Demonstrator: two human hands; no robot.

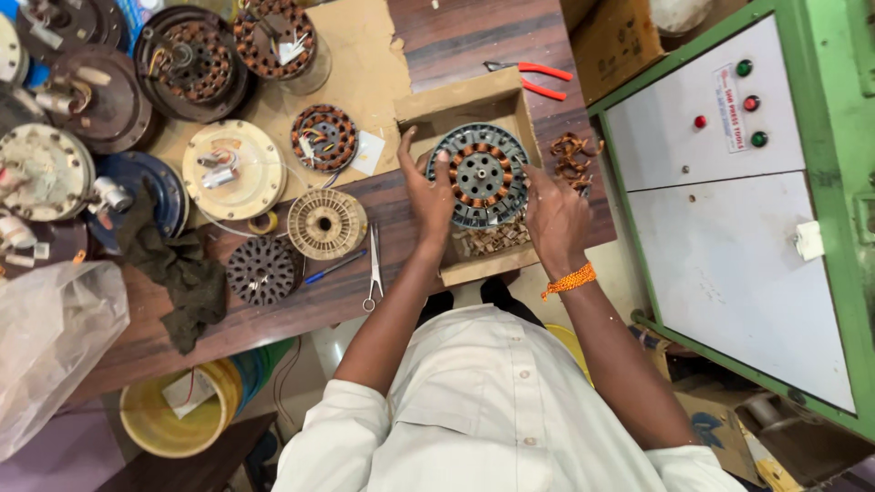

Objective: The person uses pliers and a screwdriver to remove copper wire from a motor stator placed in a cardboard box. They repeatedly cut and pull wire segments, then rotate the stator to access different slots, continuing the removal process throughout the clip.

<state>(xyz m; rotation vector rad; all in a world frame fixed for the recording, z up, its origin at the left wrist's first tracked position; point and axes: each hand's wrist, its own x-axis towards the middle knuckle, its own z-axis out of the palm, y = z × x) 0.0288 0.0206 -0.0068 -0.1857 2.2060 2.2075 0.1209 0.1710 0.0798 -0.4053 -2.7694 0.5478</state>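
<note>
Copper windings are what jumps out here: the fan motor stator (480,175) the person is holding has a ring of orange-brown coils around a grey hub with holes, and steel laminations outside that. Left hand (427,187) is wrapped on its left edge, fingers spread up over the rim; right hand (552,214) grips the right edge, orange thread band on that wrist. So both hands are closed on it, holding it just above an open cardboard box (460,105), with a heap of small tan slips, maybe insulation paper, right below the hands in the box.

As far as I can judge, the coils on this one all look seated, and I can't see loose wire tails from here, so the winding seems mostly done. Whether it's tied off or tested I can't tell.

Just left of the left hand: scissors (374,271) and a blue pen (334,268) on the wooden table (474,36), then a bare cream-coloured stator core (325,222) and a dark one (262,270), neither wound. Just right of the right hand sits a tangle of scrap copper wire (573,155). Further out beyond the box, red-handled pliers (536,79). Far left, another wound stator (324,138) and a pile of fan motor housings (100,100).
</note>
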